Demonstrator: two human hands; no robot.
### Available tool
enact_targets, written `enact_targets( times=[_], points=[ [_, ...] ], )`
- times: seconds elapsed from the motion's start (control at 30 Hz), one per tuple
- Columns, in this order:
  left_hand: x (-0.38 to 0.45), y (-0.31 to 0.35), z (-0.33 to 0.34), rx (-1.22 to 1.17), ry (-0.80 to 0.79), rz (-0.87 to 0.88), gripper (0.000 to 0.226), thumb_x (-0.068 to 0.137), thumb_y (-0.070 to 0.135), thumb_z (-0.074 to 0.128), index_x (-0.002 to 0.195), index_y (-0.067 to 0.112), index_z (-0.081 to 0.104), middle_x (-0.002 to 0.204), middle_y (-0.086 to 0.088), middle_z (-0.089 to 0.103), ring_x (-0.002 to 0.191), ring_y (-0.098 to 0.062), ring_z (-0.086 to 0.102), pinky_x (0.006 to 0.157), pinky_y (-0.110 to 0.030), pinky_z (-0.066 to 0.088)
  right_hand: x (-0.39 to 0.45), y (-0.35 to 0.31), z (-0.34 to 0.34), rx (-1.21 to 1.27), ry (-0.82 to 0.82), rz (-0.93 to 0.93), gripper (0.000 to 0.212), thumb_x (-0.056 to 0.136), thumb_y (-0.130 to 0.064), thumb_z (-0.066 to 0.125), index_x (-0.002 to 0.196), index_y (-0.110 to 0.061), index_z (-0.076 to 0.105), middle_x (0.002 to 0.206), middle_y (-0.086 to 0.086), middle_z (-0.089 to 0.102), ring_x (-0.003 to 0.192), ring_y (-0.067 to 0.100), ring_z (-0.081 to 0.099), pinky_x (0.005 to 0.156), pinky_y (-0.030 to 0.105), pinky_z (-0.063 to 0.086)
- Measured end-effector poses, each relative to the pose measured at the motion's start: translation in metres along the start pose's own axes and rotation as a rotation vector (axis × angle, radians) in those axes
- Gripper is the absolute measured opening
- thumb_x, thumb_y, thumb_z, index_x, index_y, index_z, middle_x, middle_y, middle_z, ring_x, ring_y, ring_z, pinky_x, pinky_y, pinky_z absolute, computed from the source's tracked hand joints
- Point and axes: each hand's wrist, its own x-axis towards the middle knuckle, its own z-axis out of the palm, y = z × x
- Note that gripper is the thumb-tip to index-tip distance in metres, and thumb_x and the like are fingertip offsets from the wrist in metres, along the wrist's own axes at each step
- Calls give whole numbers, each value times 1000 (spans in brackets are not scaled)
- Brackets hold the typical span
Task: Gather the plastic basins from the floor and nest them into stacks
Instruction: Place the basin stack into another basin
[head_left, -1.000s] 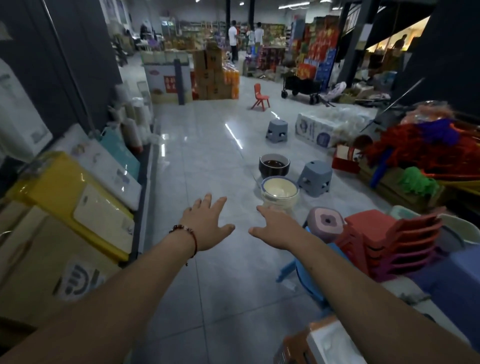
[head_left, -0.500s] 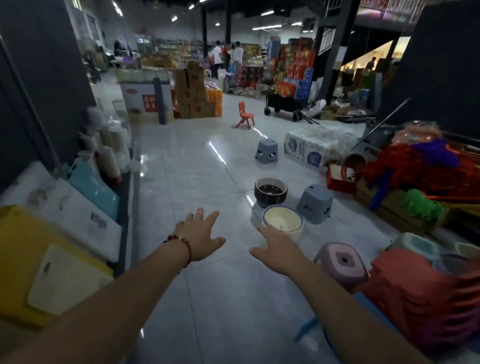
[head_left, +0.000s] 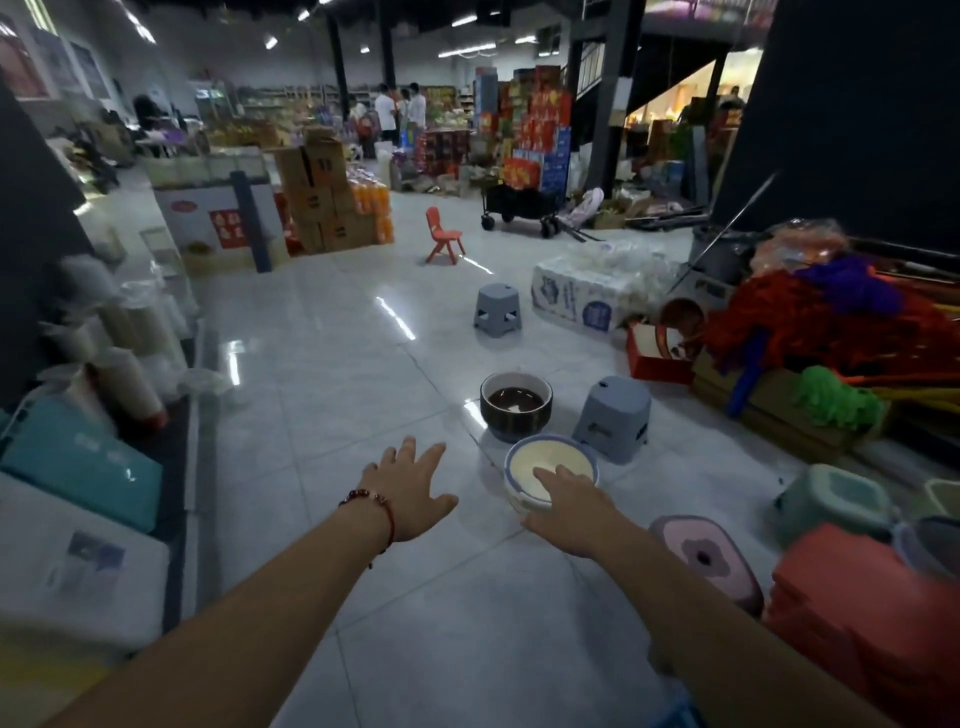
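Here the right hand (head_left: 569, 506), fingers spread and holding nothing, overlaps the near rim of the cream round plastic basin (head_left: 545, 460); the left hand (head_left: 410, 488), likewise empty, hovers beside it.

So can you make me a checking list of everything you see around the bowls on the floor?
Surface: pale glossy floor tiles with light reflections.
Job's things: cream basin with a blue rim nearest; dark basin with a pale rim just beyond it; both upright on the floor, apart.
Clutter: two grey stools; pink stool; red child's chair; coloured mop heads at right.
Hands: left hand open over bare floor; right hand open, in front of the cream basin's near rim, contact unclear.
Cables: nothing seen.
Surroundings: shop hall with stacked cartons, a black cart, people far back.
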Motion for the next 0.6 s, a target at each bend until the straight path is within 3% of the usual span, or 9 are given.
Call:
enact_targets(
  times=[0.2,0.6],
  points=[
    [101,12,-2,-46,-52,22,82,93,66,39,157,32,0,165,-11,-3,150,-33,7,120,-48,18,82,40,-28,-46,-67,81,76,90,-49,53,155,-28,19,163,3,13,148,31,17,118,46,21],
    [276,-18,12,-94,-187,54,83,93,65,40,157,32,-1,165,-11,-5,151,-34,6,121,-47,16,249,52,-38,-28,-183,169,81,89,-51,54,156,-31,13,165,-1,7,150,30,11,120,47,14]
  ],
)
